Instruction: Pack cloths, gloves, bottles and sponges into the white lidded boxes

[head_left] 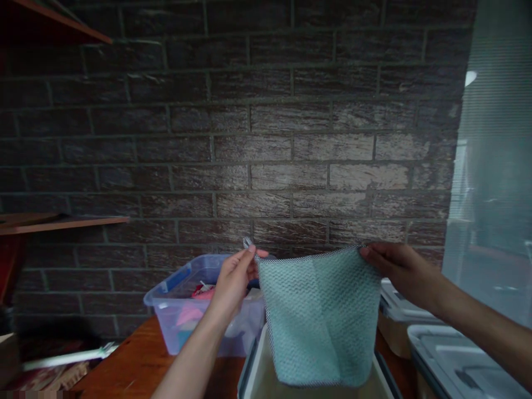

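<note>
Cloth point(322, 324) hangs already unfolded, left hand point(233, 280) pinching its ten o'clock corner, right hand point(397, 261) its two o'clock, probably above the six o'clock bin point(262, 378)

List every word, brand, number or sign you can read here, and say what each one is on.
No text can be read in this picture.
Light green cloth: no lettering seen.
Translucent plastic tub: no readable words or numbers.
Nearer grey lid at the right: a small dark mark, too unclear to tell whether it is lettering.
Brick wall: no signs.
</note>
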The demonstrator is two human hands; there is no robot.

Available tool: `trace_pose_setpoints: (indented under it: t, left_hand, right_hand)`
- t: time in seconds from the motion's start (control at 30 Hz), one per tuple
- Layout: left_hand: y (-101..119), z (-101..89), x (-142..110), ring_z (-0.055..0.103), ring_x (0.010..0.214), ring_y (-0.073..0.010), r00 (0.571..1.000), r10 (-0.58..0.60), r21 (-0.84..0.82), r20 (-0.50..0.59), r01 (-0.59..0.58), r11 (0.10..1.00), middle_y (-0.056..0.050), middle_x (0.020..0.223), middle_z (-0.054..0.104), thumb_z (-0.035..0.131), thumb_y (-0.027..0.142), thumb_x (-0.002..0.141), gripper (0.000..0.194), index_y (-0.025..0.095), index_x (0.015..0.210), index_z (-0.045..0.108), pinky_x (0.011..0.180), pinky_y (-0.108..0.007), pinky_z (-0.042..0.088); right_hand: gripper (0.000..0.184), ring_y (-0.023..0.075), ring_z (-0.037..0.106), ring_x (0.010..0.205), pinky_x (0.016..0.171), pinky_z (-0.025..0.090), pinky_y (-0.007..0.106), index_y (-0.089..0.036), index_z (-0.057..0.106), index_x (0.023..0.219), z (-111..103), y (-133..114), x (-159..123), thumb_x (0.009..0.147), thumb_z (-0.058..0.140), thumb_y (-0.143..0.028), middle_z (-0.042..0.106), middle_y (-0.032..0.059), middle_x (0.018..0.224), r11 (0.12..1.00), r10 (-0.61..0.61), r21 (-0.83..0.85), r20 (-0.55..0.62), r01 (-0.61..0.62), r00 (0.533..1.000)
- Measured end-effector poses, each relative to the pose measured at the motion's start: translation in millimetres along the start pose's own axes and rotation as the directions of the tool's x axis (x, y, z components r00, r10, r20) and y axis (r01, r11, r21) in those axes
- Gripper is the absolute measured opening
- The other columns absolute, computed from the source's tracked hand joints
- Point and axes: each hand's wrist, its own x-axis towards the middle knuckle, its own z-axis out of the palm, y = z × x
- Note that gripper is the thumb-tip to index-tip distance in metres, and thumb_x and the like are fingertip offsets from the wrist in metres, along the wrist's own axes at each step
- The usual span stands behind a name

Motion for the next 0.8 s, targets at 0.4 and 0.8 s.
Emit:
trace_pose_setpoints:
  t: [0.4,0.8]
  left_hand:
    - [31.2,-19.7,-18.4,0.073,0.093,-0.025,0.991,-0.017,0.414,0.135,-0.041,0.909,-0.012,0.101,0.079,0.075,0.027,0.079,0.031,0.018,0.109,0.076,0.083,-0.034,0.054]
    - [45.2,89.0,0.6,0.064,0.076,-0.019,0.875,0.068,0.497,0.479,-0.334,0.801,-0.004,0.085,0.074,0.069,0.039,0.089,0.021,0.019,0.09,0.076,0.068,-0.027,0.047]
  right_hand:
    - [0.045,0.0142,0.051,0.064,0.057,0.039,0.025,-0.018,0.07,0.08,27.7,-27.0,60.0,0.096,0.051,-0.056,0.06,-0.0006,0.071,0.98,-0.18,-0.006,0.405,0.199,0.897]
    - [0.03,0.0089,0.045,0.052,0.046,0.029,0.02,-0.017,0.066,0.09,69.7,-33.1,64.1,0.092,0.063,-0.047,0.056,-0.0046,0.062,0.975,-0.181,0.204,0.481,0.091,0.858]
